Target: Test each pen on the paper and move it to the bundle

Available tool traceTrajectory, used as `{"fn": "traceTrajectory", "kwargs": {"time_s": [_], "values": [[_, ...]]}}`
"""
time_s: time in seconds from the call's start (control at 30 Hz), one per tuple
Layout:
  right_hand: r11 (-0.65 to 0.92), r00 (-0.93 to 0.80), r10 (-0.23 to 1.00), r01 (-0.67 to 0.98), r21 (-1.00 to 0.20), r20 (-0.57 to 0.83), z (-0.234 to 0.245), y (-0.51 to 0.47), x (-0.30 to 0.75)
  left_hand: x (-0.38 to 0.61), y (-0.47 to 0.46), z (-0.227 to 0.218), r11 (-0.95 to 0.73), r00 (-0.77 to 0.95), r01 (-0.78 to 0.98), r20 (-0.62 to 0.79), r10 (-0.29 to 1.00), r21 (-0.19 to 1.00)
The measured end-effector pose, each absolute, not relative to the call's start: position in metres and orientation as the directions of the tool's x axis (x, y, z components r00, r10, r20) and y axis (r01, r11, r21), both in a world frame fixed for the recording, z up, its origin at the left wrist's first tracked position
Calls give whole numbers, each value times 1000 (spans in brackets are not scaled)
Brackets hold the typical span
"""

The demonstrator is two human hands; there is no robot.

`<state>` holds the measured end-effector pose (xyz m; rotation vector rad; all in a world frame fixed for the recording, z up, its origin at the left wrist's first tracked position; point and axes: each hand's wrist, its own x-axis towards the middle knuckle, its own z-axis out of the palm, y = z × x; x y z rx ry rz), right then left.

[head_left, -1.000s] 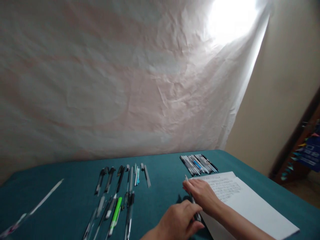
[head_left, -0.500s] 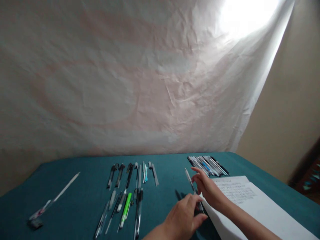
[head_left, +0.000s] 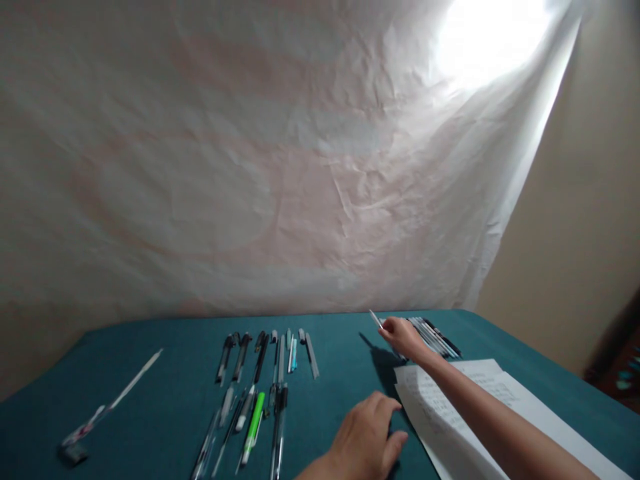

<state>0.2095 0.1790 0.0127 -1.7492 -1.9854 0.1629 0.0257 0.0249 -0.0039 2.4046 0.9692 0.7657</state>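
Note:
My right hand point(head_left: 404, 337) reaches out to the far right of the teal table point(head_left: 150, 380) and grips a slim pen point(head_left: 376, 319), whose tip sticks up to the left. The hand hovers over the near end of a bundle of pens point(head_left: 435, 336) lying side by side. My left hand point(head_left: 367, 439) rests on the cloth near the front edge, fingers loosely curled, holding nothing, just left of a white sheet of paper point(head_left: 470, 407) with handwriting. My right forearm crosses above that sheet.
Several pens lie in rows mid-table point(head_left: 260, 373), among them a green highlighter point(head_left: 253, 420). A long white stick with a dark end point(head_left: 107, 407) lies at the left. A crumpled white sheet point(head_left: 280, 167) hangs behind the table; a beige wall point(head_left: 580, 233) stands to the right.
My right hand lifted the pen from beside the paper and carried it away to the pen bundle at the far right. My left hand let go and stayed near the front edge.

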Motion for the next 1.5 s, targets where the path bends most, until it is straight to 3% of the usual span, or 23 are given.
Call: {"fn": "traceTrajectory", "kwargs": {"time_s": [0.23,0.5,0.67,0.83,1.0,1.27,1.5], "values": [[4,51,967,976,-217,249,-9,207,210,26,36,-14,-689,644,509,303,703,516],[-15,48,971,990,-140,234,-13,203,207,27,39,-20,-693,651,531,289,702,488],[97,-48,968,977,-192,247,-1,189,184,15,39,2,-711,636,544,334,696,445],[282,-224,952,908,-309,210,4,169,135,-19,53,29,-509,388,675,330,861,535],[377,-314,925,826,-419,214,3,154,77,-53,54,26,-424,319,778,290,902,464],[329,-285,944,836,-439,164,-9,155,32,-63,47,12,-361,278,870,271,922,335],[253,-235,967,865,-433,95,-11,157,60,-65,43,9,-406,318,840,279,906,360]]}}
